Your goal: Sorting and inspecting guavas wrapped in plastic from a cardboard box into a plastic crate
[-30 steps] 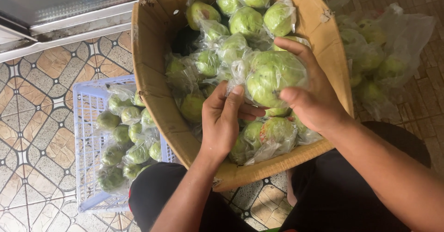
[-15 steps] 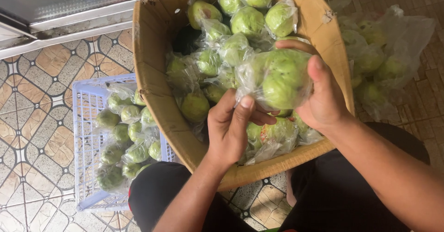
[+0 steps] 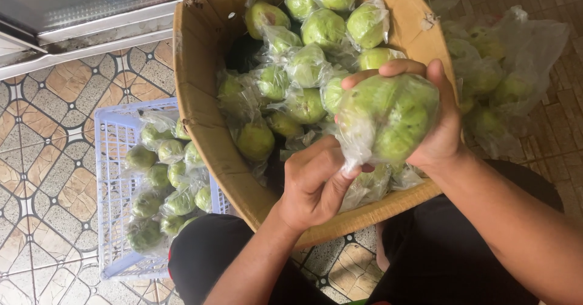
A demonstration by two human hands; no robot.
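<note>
- A tiled floor [image 3: 42, 129] with a brown and white pattern lies under everything, with a metal door sill beyond it.
- The cardboard box [image 3: 200, 110] on the person's lap is the landmark; many bagged green fruits sit inside it.
- Above the box's near-right corner, the right hand [image 3: 440, 129] is wrapped around a clear bag of green fruit [image 3: 392, 119].
- The left hand [image 3: 313, 186] pinches that bag's loose neck shut.
- Left of the box, a white plastic crate [image 3: 112, 177] is partly filled with bagged fruit; more bags lie to the box's right.

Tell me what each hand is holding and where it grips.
The right hand cups a clear bag of green fruit around its body. The left hand pinches the bag's plastic at the lower left corner.
</note>
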